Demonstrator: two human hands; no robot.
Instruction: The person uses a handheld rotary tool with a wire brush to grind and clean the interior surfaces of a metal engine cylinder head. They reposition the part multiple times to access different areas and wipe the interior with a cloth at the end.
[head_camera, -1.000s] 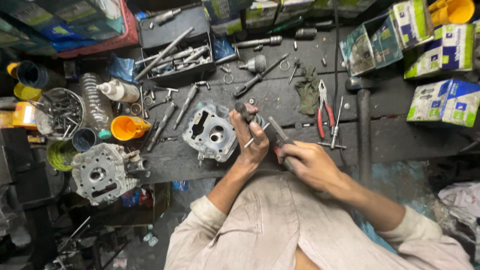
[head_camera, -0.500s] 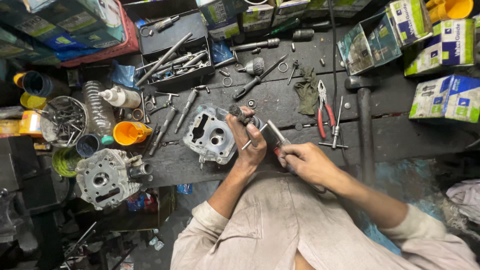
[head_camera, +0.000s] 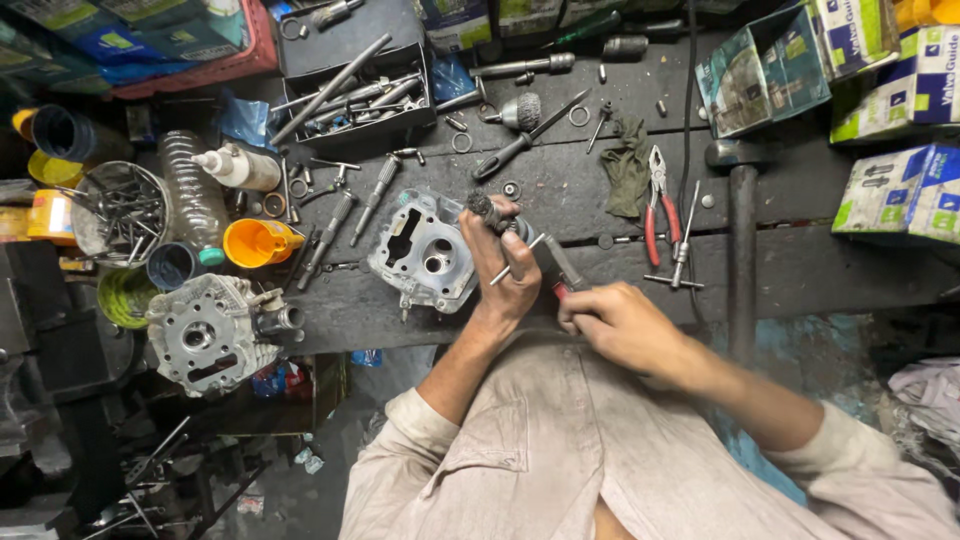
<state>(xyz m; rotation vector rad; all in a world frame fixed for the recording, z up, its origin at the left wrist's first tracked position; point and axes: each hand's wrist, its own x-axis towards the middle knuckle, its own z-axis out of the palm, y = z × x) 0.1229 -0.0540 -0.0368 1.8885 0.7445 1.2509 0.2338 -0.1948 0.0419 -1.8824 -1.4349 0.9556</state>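
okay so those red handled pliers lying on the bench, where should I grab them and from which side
Judging by how they lie, take the red-handled pliers by the two red handles, the near half that points toward the person. The metal jaws point away, toward the boxes. Come from above and the near side; the cloth lies close on one side and a thin T-shaped tool on the other.

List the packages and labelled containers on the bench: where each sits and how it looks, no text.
Green-and-white boxes: stacked at far right edge, rectangular cartons.
Open box: top right, teal-green, flaps up.
Blue packets: top left, flat, in a red tray.
White squeeze bottle: left, lying down, nozzle tip.
Yellow tin: far left edge, round, orange label band.
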